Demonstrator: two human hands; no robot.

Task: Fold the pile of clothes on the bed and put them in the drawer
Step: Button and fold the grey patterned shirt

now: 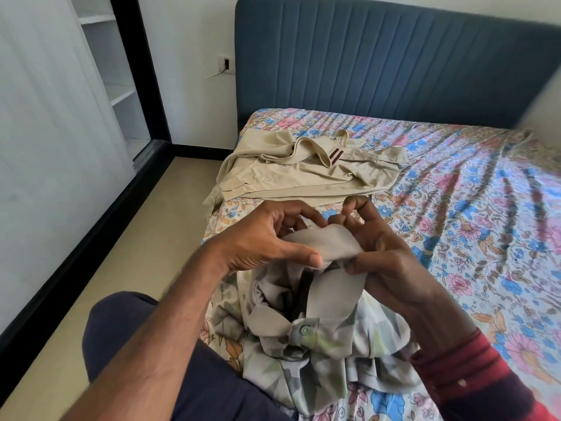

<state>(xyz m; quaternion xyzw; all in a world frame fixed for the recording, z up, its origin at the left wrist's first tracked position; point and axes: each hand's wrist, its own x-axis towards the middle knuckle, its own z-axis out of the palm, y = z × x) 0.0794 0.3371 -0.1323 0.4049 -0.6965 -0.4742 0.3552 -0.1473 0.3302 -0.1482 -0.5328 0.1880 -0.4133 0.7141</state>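
A pale grey patterned shirt (318, 344) lies crumpled on the near edge of the bed, with a button showing on its front. My left hand (264, 238) and my right hand (385, 256) both pinch its plain grey collar (328, 241), lifted between them above the heap. A beige shirt (303, 168) with a brown-striped tab lies loosely spread farther back, near the bed's left corner.
The bed (470, 208) carries a floral sheet and a blue padded headboard (379, 62). An open white wardrobe with shelves (118, 86) stands at the far left behind a black frame. Tan floor (145, 238) runs along the bed's left side. My knee in dark trousers (127, 323) is below.
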